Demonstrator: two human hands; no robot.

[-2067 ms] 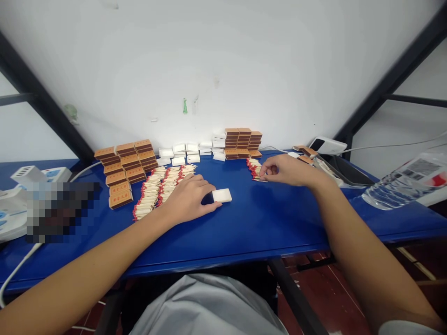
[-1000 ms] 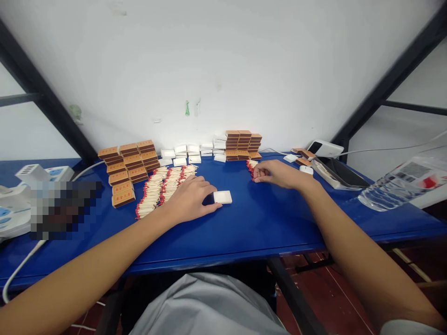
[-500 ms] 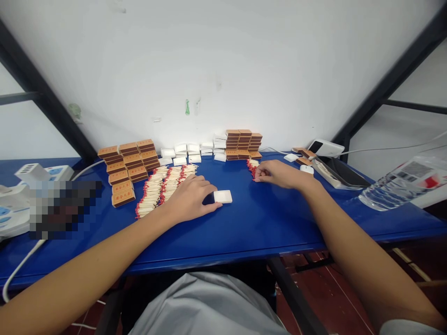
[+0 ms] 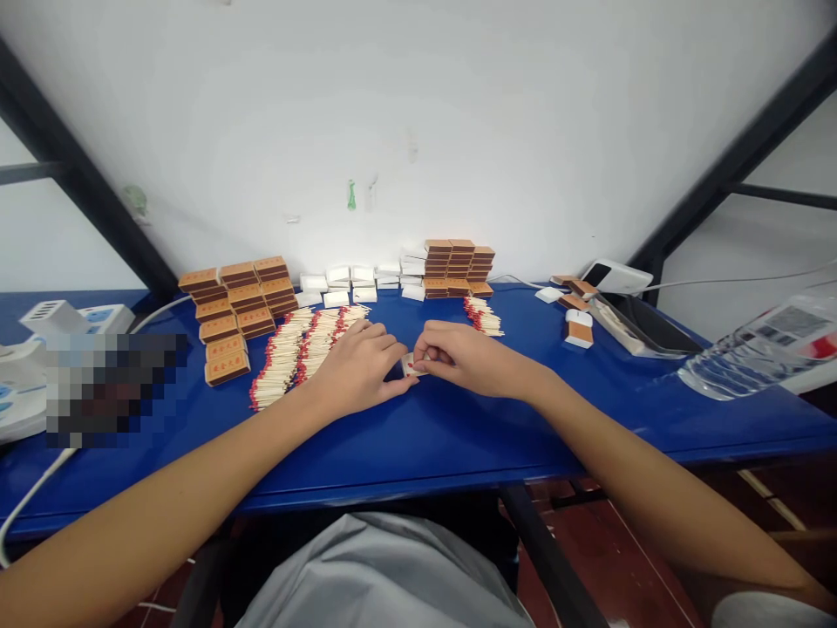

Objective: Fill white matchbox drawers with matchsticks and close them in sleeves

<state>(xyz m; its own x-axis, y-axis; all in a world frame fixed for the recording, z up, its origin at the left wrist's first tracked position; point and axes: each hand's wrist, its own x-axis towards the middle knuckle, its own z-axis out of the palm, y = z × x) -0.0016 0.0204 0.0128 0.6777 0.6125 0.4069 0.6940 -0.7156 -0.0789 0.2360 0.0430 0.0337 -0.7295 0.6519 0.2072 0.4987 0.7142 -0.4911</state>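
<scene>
A small white matchbox tray (image 4: 408, 366) lies on the blue table, its left end between the thumb and fingers of my left hand (image 4: 362, 368). Over the tray's right end, my right hand (image 4: 466, 358) has its fingertips pinched together. Small red specks show in the tray beside those fingertips; the matches in the pinch are mostly hidden. Left of my left hand, red-tipped matches (image 4: 278, 358) are spread in long rows. A smaller pile of matches (image 4: 484, 317) lies beyond my right hand.
Stacked brown matchboxes (image 4: 239, 301) stand at the left, more matchboxes (image 4: 458, 266) at the back. White trays (image 4: 351, 277) line the wall. On the right are a lone matchbox (image 4: 579, 330), a black pouch (image 4: 654, 327) and a plastic bottle (image 4: 751, 349). A power strip (image 4: 108, 321) sits left.
My right hand has moved left from the small match pile to the white tray, and fewer of that pile's matches are covered. My left hand has stayed at the tray.
</scene>
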